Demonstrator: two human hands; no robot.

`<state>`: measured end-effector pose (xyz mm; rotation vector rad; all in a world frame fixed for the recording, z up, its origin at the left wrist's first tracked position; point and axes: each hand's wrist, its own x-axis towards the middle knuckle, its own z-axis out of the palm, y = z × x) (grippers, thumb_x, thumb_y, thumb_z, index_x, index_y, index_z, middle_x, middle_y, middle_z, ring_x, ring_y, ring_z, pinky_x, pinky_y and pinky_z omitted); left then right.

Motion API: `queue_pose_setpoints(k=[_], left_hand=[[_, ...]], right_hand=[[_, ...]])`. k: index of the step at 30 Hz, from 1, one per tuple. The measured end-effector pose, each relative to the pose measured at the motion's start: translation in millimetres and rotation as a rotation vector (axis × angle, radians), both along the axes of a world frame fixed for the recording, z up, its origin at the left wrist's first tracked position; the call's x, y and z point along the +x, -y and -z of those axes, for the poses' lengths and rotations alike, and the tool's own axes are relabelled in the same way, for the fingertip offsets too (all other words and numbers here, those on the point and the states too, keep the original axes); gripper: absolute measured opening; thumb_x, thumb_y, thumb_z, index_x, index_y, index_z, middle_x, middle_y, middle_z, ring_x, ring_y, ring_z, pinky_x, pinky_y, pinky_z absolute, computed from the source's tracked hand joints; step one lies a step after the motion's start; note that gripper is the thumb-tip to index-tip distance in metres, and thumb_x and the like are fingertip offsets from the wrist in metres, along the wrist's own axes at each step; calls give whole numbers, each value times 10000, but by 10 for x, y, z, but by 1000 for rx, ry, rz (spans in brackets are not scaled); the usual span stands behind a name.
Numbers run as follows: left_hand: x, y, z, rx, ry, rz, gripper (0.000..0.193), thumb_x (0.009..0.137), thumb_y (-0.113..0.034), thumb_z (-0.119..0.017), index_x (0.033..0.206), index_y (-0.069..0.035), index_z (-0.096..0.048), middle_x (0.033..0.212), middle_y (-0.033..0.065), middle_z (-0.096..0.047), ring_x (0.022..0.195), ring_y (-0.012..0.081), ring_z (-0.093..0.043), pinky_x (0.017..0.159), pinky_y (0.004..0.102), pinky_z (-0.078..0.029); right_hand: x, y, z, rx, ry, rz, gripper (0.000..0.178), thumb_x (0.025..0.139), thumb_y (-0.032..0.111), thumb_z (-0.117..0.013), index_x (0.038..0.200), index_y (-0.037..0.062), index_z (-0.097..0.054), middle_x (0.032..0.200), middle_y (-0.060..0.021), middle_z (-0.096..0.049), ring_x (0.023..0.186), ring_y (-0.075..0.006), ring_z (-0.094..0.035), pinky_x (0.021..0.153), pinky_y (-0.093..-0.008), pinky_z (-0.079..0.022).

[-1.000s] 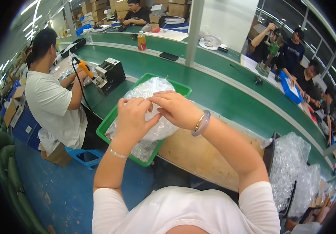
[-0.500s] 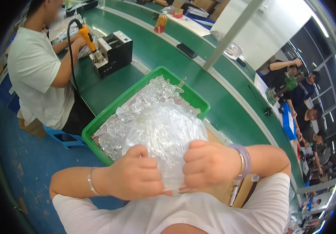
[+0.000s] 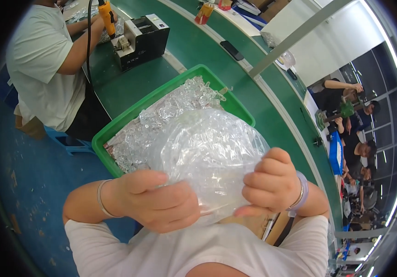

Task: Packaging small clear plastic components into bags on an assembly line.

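Note:
A puffed-out clear plastic bag (image 3: 212, 147) fills the space between my hands, close in front of my chest. My left hand (image 3: 159, 203) has its fingers curled round the bag's lower left side. On the other side, my right hand (image 3: 272, 184) grips the bag's edge in closed fingers, the thumb below. Beyond the bag stands a green tray (image 3: 98, 141), holding a heap of small clear plastic parts (image 3: 175, 99). The bag hides the tray's near right part, and its contents cannot be made out.
At the left a seated person (image 3: 41, 55) works beside an orange electric screwdriver (image 3: 107, 19) and a black box-shaped device (image 3: 145, 39). A dark phone (image 3: 231, 50) lies on the green bench (image 3: 194, 46). A grey post (image 3: 295, 34) rises behind it. Several people work at the right.
My hands have moved apart, and the bag has spread wider between them. My right hand has risen and shifted right. The whole view has shifted slightly.

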<state>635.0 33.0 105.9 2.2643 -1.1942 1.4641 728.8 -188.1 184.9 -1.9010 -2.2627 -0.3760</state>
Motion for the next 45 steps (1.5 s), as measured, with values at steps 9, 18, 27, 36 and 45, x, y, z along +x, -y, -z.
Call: queue_pose_setpoints(k=[9,18,27,36,45], left_hand=[[-54,37,-186,167,171,-167,250,730,-301,-616,611,-172,-438,671,-63,-481,664,78,-473,792,330,-258],[11,26,-239,308,8,-105,58,665,-185,-533,615,-160,-521,718,-57,-505,815,78,-493,917,299,-293],[58,7,-218,82,73,-332,205,698,-282,-640,612,-165,-495,736,-57,-542,846,71,-536,923,524,-196],[109,-36,-440,256,69,-268,229,718,-364,-597,639,-169,-507,728,-55,-490,800,73,-471,885,374,-293],[94,437,-456,239,-484,-347,257,660,-382,-615,603,-154,-512,567,-6,-405,628,176,-387,641,357,-289]], right_hand=[[-226,-462,-84,-78,-259,526,309,644,152,-679,851,66,-467,658,-69,-526,589,-244,-543,490,-320,-417],[-133,-328,-104,-56,-111,572,217,597,15,-573,741,82,-424,593,-58,-491,501,-243,-518,416,-328,-390],[-3,-249,-70,133,-56,62,239,619,53,-612,852,58,-559,841,-55,-551,693,-207,-537,574,-301,-442],[199,-340,-240,-126,338,-109,242,630,167,-573,857,85,-568,936,-9,-542,717,-155,-439,606,-259,-362],[259,-265,-214,-377,121,-61,196,603,232,-607,742,105,-553,779,-23,-479,736,-191,-471,619,-299,-388]])
